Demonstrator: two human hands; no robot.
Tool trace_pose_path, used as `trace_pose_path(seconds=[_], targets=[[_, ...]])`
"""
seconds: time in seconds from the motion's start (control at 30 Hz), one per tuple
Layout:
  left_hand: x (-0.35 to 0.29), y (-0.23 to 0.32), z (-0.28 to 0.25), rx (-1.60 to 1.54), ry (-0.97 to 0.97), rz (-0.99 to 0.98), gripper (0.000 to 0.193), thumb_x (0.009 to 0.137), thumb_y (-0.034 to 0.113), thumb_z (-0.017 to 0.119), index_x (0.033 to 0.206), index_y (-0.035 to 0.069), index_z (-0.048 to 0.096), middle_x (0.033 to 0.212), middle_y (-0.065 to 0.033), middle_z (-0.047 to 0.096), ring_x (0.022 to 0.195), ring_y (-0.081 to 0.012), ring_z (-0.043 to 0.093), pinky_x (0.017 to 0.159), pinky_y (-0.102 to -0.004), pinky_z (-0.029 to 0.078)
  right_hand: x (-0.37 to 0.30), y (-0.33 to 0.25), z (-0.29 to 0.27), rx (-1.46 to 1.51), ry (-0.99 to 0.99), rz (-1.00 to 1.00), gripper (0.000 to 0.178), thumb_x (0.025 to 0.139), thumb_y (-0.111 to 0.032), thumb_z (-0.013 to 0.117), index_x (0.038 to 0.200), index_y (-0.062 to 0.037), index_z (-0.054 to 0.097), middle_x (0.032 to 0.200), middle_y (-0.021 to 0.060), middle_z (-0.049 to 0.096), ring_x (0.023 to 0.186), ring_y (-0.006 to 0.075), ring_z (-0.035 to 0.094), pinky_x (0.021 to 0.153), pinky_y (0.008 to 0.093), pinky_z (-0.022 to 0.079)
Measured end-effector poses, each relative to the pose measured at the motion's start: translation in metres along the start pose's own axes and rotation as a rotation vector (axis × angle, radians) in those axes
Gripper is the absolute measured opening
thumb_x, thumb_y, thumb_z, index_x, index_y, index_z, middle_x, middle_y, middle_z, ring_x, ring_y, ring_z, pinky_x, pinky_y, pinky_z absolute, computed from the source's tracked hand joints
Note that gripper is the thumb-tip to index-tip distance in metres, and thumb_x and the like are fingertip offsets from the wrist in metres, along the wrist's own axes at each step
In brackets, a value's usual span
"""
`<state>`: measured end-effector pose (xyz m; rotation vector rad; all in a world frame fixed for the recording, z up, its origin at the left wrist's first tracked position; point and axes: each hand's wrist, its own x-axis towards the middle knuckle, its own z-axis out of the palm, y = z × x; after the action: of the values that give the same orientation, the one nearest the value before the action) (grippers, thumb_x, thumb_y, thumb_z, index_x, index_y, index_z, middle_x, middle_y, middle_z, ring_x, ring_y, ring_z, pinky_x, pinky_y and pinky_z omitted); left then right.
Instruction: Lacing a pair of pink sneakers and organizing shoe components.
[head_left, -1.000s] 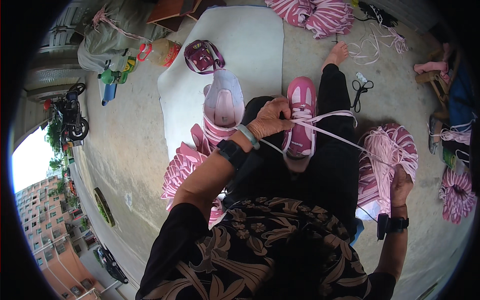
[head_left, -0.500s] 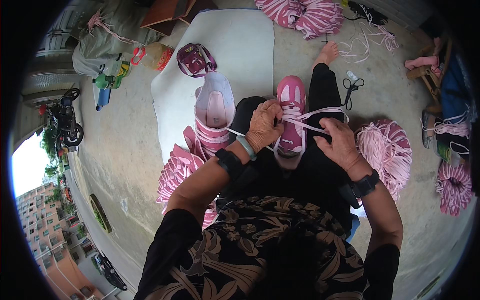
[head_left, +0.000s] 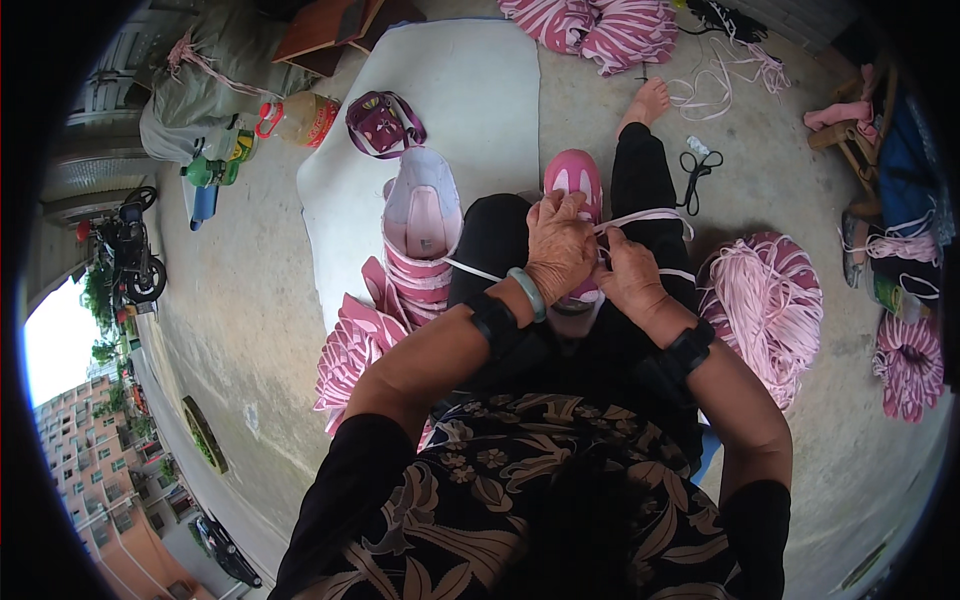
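Observation:
A pink and white shoe, its toe pointing away from me, lies between my thighs. My left hand is bent over its lacing and grips it there, hiding most of the eyelets. Close beside it, my right hand has thumb and fingers pinched at the pale pink shoelace. What sits exactly between those fingertips is hidden. The lace loops across my right thigh. To the left, a stack of pink shoe uppers shows its white lining, and a white lace runs from it toward my left wrist.
Pink laces lie heaped at my right. Black scissors rest on the concrete near my bare foot. A purple pouch sits on the white sheet. Bottles stand far left, and pink bundles lie beyond.
My left hand has moved right, over the shoe's lacing. My right hand has come in left and now nearly meets it. The stretched lace ends between them have gone mostly out of sight.

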<state>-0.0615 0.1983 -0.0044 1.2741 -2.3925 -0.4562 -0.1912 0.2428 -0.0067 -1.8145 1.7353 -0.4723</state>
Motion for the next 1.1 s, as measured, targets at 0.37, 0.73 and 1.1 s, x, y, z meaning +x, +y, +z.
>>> trace_pose_path(seconds=[0.37, 0.73, 1.1], targets=[[-0.007, 0.003, -0.001, -0.021, -0.031, -0.066, 0.014, 0.057, 0.007, 0.062, 0.071, 0.009, 0.063, 0.121, -0.0097, 0.046, 0.114, -0.0324, 0.039, 0.088, -0.0439, 0.033, 0.002, 0.01, 0.006, 0.1, 0.106, -0.068, 0.029, 0.064, -0.009, 0.055, 0.091, -0.0003, 0.047, 0.067, 0.019, 0.057, 0.067, 0.0365, 0.057, 0.062, 0.0437, 0.047], [0.005, 0.011, -0.01, -0.008, -0.067, 0.0, 0.008, 0.061, 0.002, 0.058, 0.068, 0.004, 0.056, 0.124, -0.0153, 0.041, 0.115, -0.0369, 0.036, 0.091, -0.0467, 0.03, -0.004, 0.008, 0.007, 0.157, 0.138, 0.069, 0.029, 0.063, -0.01, 0.056, 0.089, 0.0001, 0.046, 0.067, 0.0184, 0.057, 0.067, 0.0364, 0.056, 0.063, 0.0426, 0.046], [-0.148, -0.148, -0.161, 0.43, 0.072, -0.394, 0.003, 0.066, 0.004, 0.056, 0.066, 0.003, 0.053, 0.12, -0.0116, 0.046, 0.107, -0.0338, 0.042, 0.086, -0.0436, 0.035, -0.006, 0.017, 0.013, 0.902, 0.039, 0.416, 0.085, 0.067, -0.015, 0.066, 0.127, 0.0113, 0.012, 0.086, 0.0148, 0.059, 0.074, 0.0184, 0.061, 0.066, 0.0259, 0.047]])
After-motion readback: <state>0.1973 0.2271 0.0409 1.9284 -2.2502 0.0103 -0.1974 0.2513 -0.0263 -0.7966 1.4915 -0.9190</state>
